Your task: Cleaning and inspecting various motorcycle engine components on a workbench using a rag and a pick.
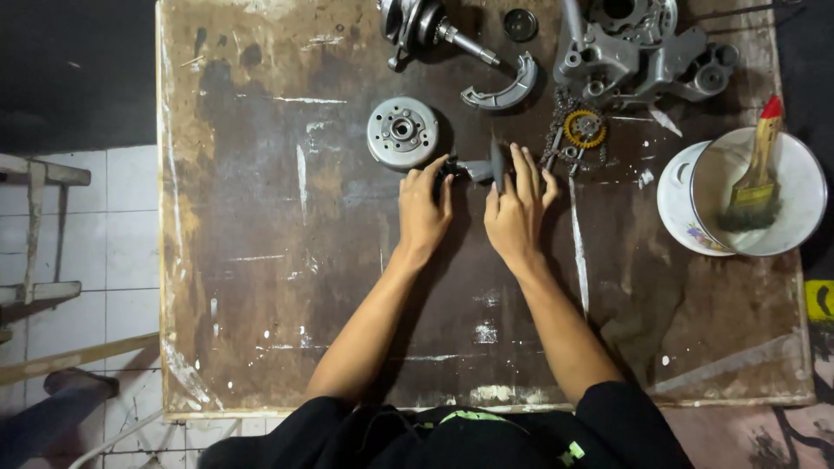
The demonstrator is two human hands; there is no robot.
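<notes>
My left hand [425, 208] and my right hand [516, 208] meet at the middle of a worn brown board [287, 260]. Both grip a small dark metal part [479, 168] with a thin disc-like end, held just above the board between the fingertips. My left fingers pinch its left end; my right fingers curl around its right side. A round silver flywheel [402, 131] lies just up and left of my left hand. A yellow sprocket with a chain [582, 130] lies just beyond my right fingers.
A curved brake shoe [506, 89], a shaft assembly [426, 26] and a grey engine casing [638, 48] lie along the far edge. A white bowl [786, 226] with a paintbrush [756, 178] stands at the right. White tiled floor lies left of the board.
</notes>
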